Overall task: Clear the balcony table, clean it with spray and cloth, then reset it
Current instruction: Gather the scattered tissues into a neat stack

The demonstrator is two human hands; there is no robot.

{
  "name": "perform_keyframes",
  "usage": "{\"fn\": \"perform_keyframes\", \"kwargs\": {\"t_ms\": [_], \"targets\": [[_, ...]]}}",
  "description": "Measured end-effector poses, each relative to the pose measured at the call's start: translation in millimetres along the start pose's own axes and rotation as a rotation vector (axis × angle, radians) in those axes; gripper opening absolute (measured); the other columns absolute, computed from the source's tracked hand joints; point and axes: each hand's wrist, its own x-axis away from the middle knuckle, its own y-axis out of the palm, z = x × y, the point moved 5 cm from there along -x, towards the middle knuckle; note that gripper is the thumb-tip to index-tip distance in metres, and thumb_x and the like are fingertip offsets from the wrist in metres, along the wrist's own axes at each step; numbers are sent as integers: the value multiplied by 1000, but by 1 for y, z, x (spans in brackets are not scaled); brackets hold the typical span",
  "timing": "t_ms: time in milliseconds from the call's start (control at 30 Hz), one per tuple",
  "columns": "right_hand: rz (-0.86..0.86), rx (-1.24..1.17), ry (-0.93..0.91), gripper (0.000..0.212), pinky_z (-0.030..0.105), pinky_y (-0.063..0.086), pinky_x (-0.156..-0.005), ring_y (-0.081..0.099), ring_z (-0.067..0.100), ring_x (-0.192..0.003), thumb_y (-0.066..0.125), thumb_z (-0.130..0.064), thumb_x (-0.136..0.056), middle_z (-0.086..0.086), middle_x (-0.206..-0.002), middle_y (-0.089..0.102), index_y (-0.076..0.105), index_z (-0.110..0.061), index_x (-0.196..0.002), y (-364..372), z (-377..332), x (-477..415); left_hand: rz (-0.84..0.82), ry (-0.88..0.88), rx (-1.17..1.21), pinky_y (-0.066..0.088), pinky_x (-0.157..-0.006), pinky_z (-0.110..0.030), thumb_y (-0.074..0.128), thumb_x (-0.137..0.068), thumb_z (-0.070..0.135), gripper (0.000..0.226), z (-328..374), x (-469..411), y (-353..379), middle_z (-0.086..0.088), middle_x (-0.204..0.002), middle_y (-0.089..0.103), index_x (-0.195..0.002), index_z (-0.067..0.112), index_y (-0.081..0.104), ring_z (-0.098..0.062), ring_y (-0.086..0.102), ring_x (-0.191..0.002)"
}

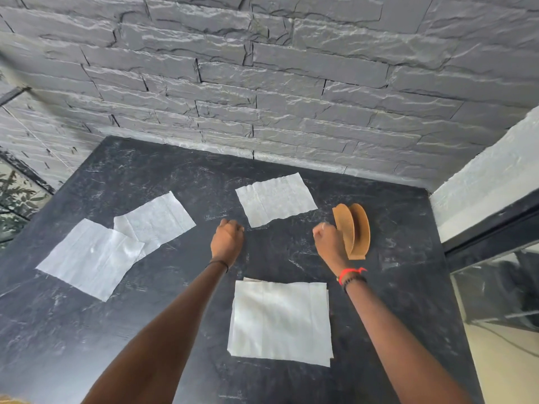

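table: black marbled table fills the lower two thirds of the frame, its far edge against a grey stone wall.
upper napkin: white napkin lies flat just above centre, slightly askew.
left napkins: a creased sheet at centre left, with a larger sheet lying over its lower left corner.
near stack: squared white stack at lower centre, between the two forearms; the edge of a second layer shows along its top and right side.
napkin holder: wooden holder stands upright at centre right, two rounded boards on a small base, nothing in its slot.
left hand: left hand sits at centre, just beside the lower left corner of the upper napkin, fingers curled under into a loose fist, nothing seen in it.
right hand: right hand is curled against the left board of the holder; whether it grips the board or only rests beside it, i cannot tell.
wrists: dark band on the left, red thread and beads on the right.
edges: green plant at far left, white ledge at upper right.
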Motion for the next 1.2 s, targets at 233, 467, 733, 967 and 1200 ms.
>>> {"fn": "perform_keyframes", "kwargs": {"t_ms": [233,467,733,967,1200], "targets": [[28,138,24,23,42,44,-89,56,40,-107,42,5,-89,25,-115,60,59,7,-104,9,-20,-74,20,-125,76,42,-95,-46,44,-99,19,32,3,-27,13,-21,-127,47,-114,-7,55,-39,51,-116],[56,155,97,33,45,38,-102,45,39,-122,44,-17,-98,24,-129,48,54,6,-120,17,-23,-100,-33,-122,-155,41,-99,-49,60,-92,36,52,4,-44,25,-16,-132,46,-124,-2,46,-35,47,-124],[75,135,85,24,42,43,-90,41,36,-121,43,2,-92,22,-126,47,58,6,-110,26,-29,-106,-28,-46,-81,40,-99,-44,51,-93,17,25,6,-55,33,-15,-123,55,-107,0,63,-33,50,-117],[84,-252,122,7,38,48,-65,59,32,-81,52,-4,-85,16,-85,57,46,-4,-81,16,-34,-94,-70,-126,331,41,-56,-22,57,-84,13,12,7,-61,24,2,-67,48,-74,8,51,-18,44,-69],[71,-815,203,26,29,60,-67,68,27,-87,52,5,-86,20,-108,66,56,0,-111,10,-24,-60,-84,-180,774,45,-49,-15,61,-88,4,18,8,-49,5,-1,-75,57,-77,15,54,-13,55,-61]]}}
